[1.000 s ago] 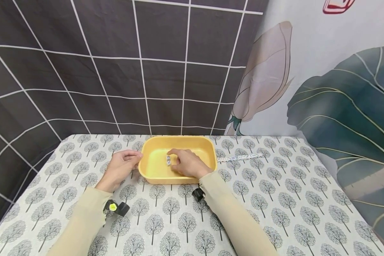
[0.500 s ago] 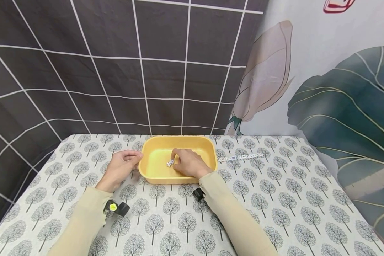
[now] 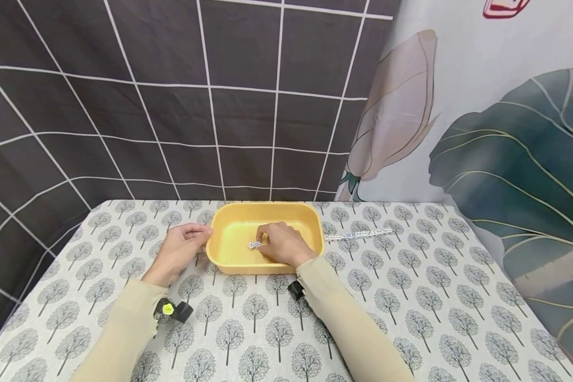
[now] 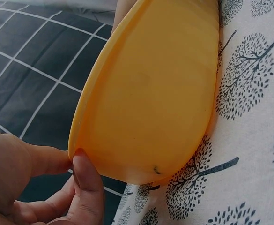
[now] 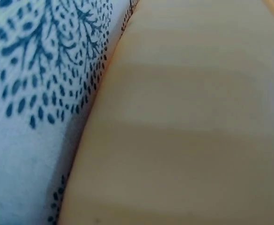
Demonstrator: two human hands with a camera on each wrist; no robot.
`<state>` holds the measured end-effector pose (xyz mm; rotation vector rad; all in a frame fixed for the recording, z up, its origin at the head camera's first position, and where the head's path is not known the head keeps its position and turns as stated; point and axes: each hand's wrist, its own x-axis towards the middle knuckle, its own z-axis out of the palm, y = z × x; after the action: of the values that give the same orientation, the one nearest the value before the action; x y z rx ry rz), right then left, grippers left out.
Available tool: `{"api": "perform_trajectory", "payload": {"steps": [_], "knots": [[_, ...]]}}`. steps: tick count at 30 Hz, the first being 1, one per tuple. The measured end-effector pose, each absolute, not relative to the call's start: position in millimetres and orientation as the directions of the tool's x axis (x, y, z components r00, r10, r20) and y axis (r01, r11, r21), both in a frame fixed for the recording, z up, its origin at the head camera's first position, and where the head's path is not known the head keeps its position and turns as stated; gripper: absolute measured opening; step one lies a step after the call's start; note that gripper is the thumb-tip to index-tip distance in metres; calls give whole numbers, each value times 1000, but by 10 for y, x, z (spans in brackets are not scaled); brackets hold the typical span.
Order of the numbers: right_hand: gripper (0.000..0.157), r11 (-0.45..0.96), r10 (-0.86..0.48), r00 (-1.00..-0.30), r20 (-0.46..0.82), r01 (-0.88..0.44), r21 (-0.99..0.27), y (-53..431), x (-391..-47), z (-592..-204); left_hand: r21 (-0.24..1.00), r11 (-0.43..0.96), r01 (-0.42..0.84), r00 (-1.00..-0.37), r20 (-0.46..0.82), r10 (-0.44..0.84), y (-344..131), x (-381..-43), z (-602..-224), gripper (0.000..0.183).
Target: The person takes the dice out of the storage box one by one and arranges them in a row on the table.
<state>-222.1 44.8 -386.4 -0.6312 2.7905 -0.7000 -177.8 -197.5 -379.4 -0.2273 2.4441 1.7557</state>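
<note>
A yellow tub (image 3: 234,233) sits on the cloth near its far edge. My left hand (image 3: 183,246) pinches the tub's left rim; the left wrist view shows its thumb and a finger (image 4: 87,183) on either side of that rim. Inside the tub, my right hand (image 3: 284,244) has its index finger and thumb curled at a couple of small white dice (image 3: 254,245) with dark pips. The dice stick out to the left of the fingertips, partly covered. Only the tub's outer wall (image 5: 174,112) fills the right wrist view, which hides the right hand.
A row of white dice (image 3: 360,235) lies on the cloth to the right of the tub. The tree-print tablecloth (image 3: 255,313) extends toward me. A dark gridded curtain (image 3: 172,116) hangs behind, with a floral curtain (image 3: 401,122) on the right.
The dice have turned from an upright line to a nearly sideways one at the right fingertips. My right hand has drawn slightly right, and its fingers have curled in. My left hand stays put.
</note>
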Motion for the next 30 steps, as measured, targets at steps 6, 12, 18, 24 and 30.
{"api": "perform_trajectory", "payload": {"steps": [6, 12, 18, 24, 30], "knots": [[10, 791, -438, -897, -56, -355, -499, 512, -2217, -3778, 932, 307, -195, -981, -189, -48, -1971, -1780, -3797, 38], [12, 771, -466, -884, -39, -383, -509, 605, -2230, -3669, 931, 309, -195, -981, -189, -49, -1972, -1775, -3796, 39], [13, 762, -487, -873, -7, -421, -492, 735, -2261, -3549, 929, 313, -199, -980, -193, -51, -1975, -1782, -3793, 39], [11, 751, -492, -870, 18, -435, -496, 876, -2296, -3461, 931, 300, -208, -978, -202, -50, -1972, -1783, -3781, 38], [11, 738, -490, -871, 43, -441, -512, 1009, -2323, -3388, 929, 300, -216, -976, -211, -50, -1987, -1785, -3788, 38]]}}
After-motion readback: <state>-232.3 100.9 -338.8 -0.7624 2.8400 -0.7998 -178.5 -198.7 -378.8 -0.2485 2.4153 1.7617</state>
